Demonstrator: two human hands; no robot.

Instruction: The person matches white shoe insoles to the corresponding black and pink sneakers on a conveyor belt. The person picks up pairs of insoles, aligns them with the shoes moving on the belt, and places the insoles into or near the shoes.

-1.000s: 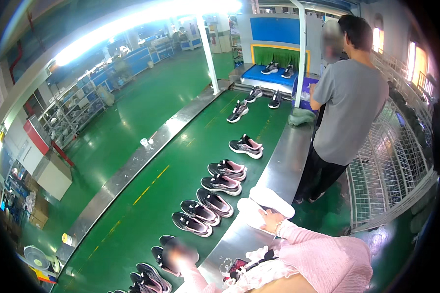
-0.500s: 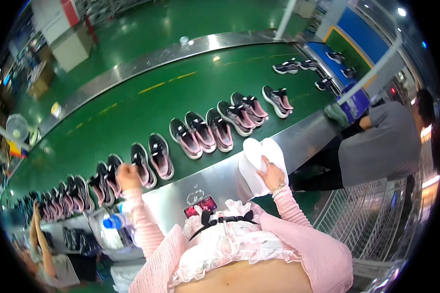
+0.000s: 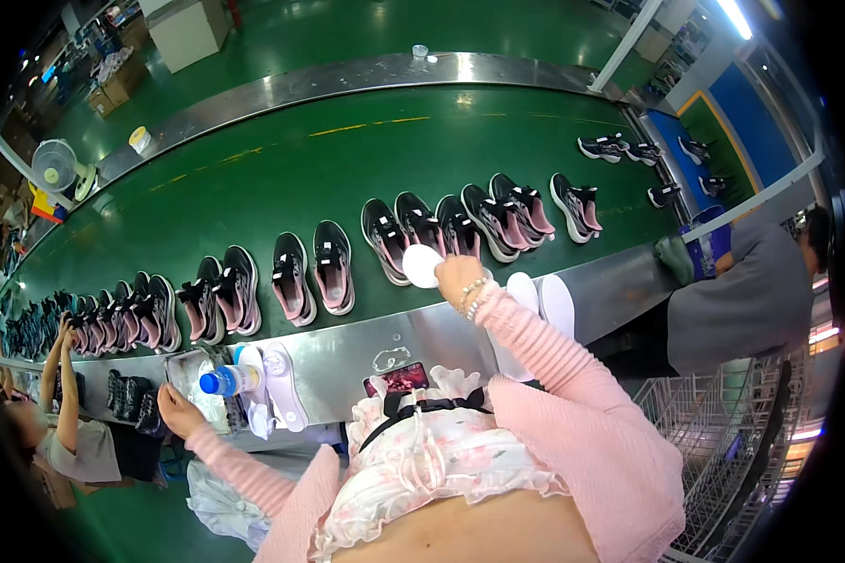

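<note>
My right hand [image 3: 460, 280] is closed on a white insole [image 3: 422, 266], held over the near end of the black and pink sneakers [image 3: 413, 225] on the green belt. Below that wrist, stacked white insoles [image 3: 556, 305] lie on the steel ledge. Out to the left, my left hand [image 3: 178, 411] has its fingers loosely apart with nothing seen in them. It hovers beside a tray with clear plastic [image 3: 190, 371]. Close by are a blue-capped bottle [image 3: 230, 380] and more pale insoles [image 3: 284, 387].
A phone [image 3: 399, 379] lies on the steel ledge [image 3: 347, 347] before me. Rows of sneakers [image 3: 235, 286] continue leftward along the belt. A co-worker in grey [image 3: 742, 291] stands at right beside a wire rack [image 3: 704, 441]; another person's arms [image 3: 61, 385] reach in at far left.
My right hand has left the insole stack and moved left and forward with one insole. My left hand has swung from beside the sneakers down and left, past the bottle. The view has shifted.
</note>
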